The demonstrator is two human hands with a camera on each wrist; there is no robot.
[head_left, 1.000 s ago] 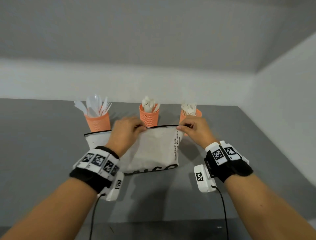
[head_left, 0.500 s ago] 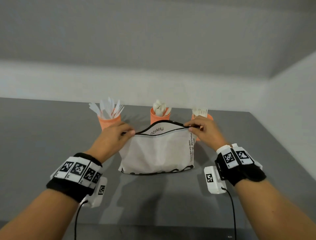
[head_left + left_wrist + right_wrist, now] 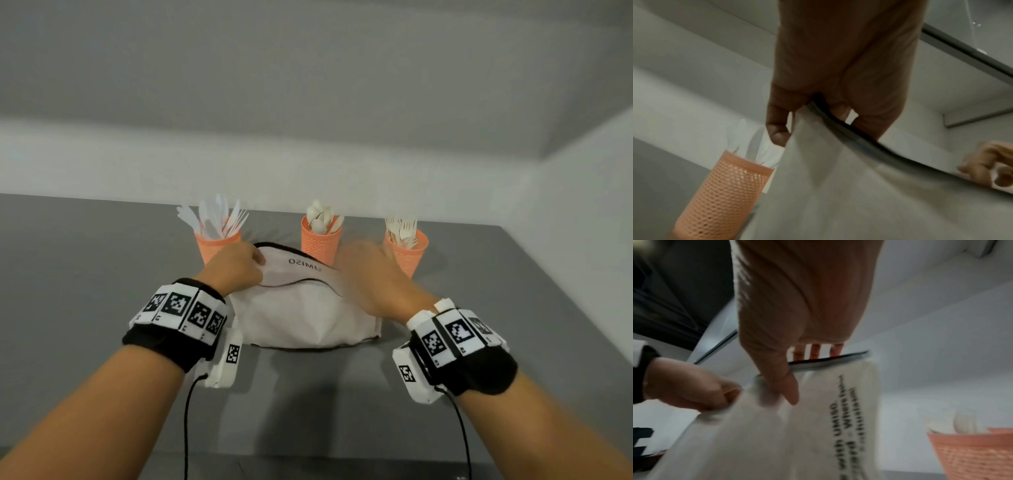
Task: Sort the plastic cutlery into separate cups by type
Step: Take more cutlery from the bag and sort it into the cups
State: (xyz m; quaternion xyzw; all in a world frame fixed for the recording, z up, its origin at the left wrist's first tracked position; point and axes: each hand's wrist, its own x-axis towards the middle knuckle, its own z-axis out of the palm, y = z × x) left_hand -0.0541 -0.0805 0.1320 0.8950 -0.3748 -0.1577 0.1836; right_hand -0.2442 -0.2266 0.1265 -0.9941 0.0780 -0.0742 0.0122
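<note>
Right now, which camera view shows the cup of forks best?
The head view: the cup of forks stands rightmost on the table, its tines clear. The left wrist view shows only the knife cup. The right wrist view shows an orange cup, contents blurred.

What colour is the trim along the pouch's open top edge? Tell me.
Black, on a white pouch; clearest in the head view.
</note>
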